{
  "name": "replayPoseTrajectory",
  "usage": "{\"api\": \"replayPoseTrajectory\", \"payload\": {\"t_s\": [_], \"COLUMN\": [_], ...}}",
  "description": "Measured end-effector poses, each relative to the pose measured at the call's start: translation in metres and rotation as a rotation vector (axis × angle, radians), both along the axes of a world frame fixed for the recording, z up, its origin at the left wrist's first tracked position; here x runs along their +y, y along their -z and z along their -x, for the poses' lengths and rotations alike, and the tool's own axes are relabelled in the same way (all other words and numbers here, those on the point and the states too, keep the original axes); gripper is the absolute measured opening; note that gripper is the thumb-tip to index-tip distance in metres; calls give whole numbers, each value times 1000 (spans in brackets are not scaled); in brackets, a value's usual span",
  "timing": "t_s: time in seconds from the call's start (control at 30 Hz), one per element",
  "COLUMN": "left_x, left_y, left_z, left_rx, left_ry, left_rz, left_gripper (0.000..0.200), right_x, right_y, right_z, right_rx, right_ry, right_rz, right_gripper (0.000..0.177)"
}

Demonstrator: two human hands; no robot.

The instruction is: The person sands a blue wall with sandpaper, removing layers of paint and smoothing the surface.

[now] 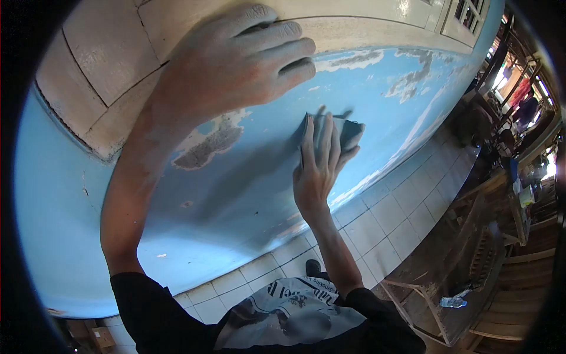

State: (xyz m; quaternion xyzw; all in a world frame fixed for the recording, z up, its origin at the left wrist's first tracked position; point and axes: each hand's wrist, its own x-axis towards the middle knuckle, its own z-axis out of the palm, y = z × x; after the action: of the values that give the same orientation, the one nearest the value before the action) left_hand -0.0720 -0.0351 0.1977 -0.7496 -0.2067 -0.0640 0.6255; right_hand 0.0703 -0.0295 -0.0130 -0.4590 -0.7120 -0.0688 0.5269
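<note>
My left hand rests at the upper edge of a blue painted wall, its dusty fingers stretched out near the cream tiles. Lower and to the right, my right hand presses a dark grey sheet of sandpaper flat against the blue paint. The sheet sticks out on both sides of the fingers, and part of it is hidden under them. Grey bare patches show where paint is gone, one below my left wrist and others farther right.
Cream tiles line the top, with a slatted window at the upper right. White floor tiles run along the wall's foot. To the right are a wooden frame, a plastic bottle and stacked planks.
</note>
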Motion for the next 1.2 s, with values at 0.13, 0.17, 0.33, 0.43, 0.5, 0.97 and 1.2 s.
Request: {"api": "replayPoseTrajectory", "payload": {"t_s": [0.13,0.17,0.33,0.43,0.5,0.97,1.2], "left_x": [0,0,-1,-3,-1,2,3], "left_y": [0,2,0,4,2,3,3], "left_z": [-2,-2,-4,-3,-3,-4,-3], "left_rx": [21,7,-3,17,14,21,15], "left_ry": [-37,-24,-54,-71,-64,-67,-24], "left_rz": [-35,-40,-20,-14,-33,-41,-49], "left_gripper": [25,24,25,26,26,24,21], "right_x": [8,8,-3,4,4,10,4], "right_y": [-14,-20,0,-14,-12,-16,-18], "right_z": [-4,-4,3,-1,2,-8,-6], "right_rx": [-13,32,-53,50,61,70,-23], "right_ry": [50,55,50,37,49,195,174], "right_rz": [8,-20,35,-6,-20,59,9], "right_gripper": [77,76,73,73,73,56,54]}}
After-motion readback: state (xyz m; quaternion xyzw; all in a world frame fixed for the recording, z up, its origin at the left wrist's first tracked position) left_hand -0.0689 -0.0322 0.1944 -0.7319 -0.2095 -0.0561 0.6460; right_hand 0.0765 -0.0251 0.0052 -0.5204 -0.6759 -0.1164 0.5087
